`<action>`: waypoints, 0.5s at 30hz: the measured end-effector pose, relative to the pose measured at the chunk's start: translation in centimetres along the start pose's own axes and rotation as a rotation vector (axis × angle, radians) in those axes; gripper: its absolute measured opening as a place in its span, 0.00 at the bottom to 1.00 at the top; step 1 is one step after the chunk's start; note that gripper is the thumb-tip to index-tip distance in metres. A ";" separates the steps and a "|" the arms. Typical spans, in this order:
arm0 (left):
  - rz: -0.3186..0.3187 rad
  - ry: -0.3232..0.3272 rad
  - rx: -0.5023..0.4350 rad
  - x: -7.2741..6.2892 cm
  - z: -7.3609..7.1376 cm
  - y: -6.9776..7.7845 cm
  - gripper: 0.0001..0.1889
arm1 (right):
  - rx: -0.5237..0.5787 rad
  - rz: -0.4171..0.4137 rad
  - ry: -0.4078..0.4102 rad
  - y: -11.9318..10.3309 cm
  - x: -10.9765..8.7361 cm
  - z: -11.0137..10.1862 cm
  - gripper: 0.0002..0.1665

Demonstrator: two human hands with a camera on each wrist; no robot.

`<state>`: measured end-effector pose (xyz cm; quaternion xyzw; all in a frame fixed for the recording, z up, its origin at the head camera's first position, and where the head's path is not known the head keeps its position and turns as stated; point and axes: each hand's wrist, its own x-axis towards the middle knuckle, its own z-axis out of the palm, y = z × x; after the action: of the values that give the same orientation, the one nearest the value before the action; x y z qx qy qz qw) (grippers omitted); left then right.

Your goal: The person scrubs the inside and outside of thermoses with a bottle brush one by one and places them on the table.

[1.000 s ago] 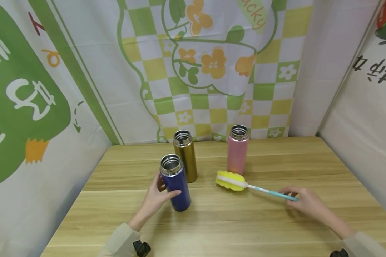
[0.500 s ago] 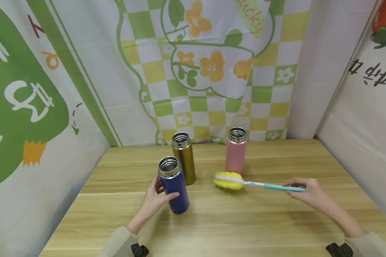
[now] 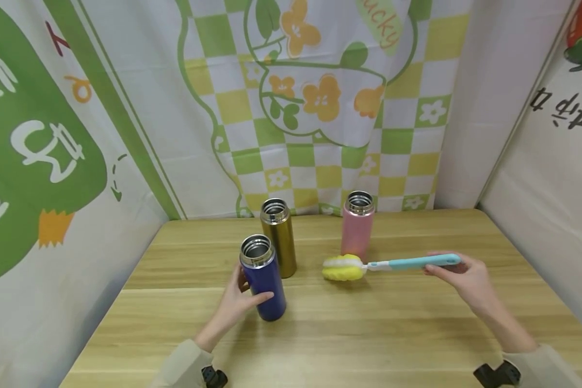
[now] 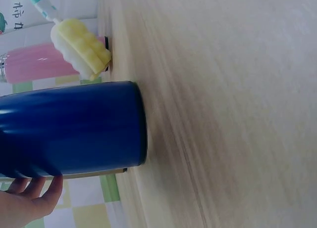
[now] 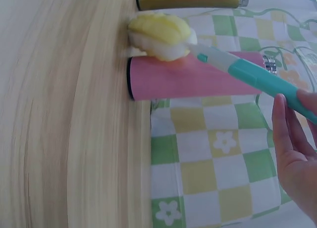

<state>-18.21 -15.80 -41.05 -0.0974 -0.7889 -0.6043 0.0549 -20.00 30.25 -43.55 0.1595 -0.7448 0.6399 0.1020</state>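
Observation:
On the left, my left hand (image 3: 235,302) grips an upright blue thermos bottle (image 3: 268,285) whose mouth has no lid. In the left wrist view the fingers (image 4: 52,191) curl under the side of that blue bottle (image 4: 74,131). My right hand (image 3: 465,277) pinches the turquoise handle of a bottle brush (image 3: 412,263) near its end. The brush's yellow and white sponge head (image 3: 344,268) points left, low in front of the pink bottle. In the right wrist view, the handle (image 5: 262,79) slants upward from the sponge (image 5: 161,35), and the thumb is partly cut off.
A gold thermos bottle (image 3: 281,245) stands just behind the blue one. Farther right stands a pink thermos bottle (image 3: 357,229), also lidless. The wooden table (image 3: 330,339) ends at a printed cloth (image 3: 315,156) at the back, with more cloth at both sides.
My right hand has raised the handle end of the brush, and the sponge head has shifted slightly left. The left hand and the blue bottle stay in place.

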 end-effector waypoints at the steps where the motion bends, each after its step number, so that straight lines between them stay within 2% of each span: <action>1: -0.007 -0.001 -0.017 -0.1 0.1 -0.2 0.46 | 0.063 -0.023 0.008 0.5 0.1 0.0 0.18; 3: -0.012 -0.003 -0.030 0.0 0.1 -1.1 0.47 | 0.096 -0.018 0.041 -2.1 -0.1 1.4 0.18; 4: -0.019 -0.004 -0.035 0.1 0.1 -1.5 0.47 | 0.098 -0.022 0.047 -1.9 0.0 1.5 0.17; 5: -0.020 -0.003 -0.036 0.1 0.1 -1.6 0.47 | 0.149 -0.035 0.059 -2.3 0.0 1.9 0.16; 8: -0.045 0.008 -0.044 0.0 0.2 -1.2 0.46 | 0.209 -0.034 0.095 -5.0 0.0 3.4 0.15; 9: -0.049 0.012 -0.041 -0.1 0.2 -0.8 0.46 | 0.253 -0.045 0.102 -5.3 0.1 3.7 0.14; 10: -0.054 0.017 -0.035 -0.1 0.2 -0.4 0.46 | 0.245 -0.037 0.115 -5.4 0.2 3.9 0.14; 12: -0.063 0.022 -0.021 -0.3 0.4 0.5 0.45 | 0.327 -0.079 0.112 -3.5 0.8 3.3 0.15; 15: -0.059 0.017 -0.012 -0.5 0.8 1.7 0.44 | 0.362 -0.105 0.144 2.2 2.2 1.1 0.19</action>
<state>-17.28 -14.68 -39.77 -0.0690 -0.7871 -0.6114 0.0432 -22.75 29.18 -44.97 0.1679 -0.5990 0.7668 0.1580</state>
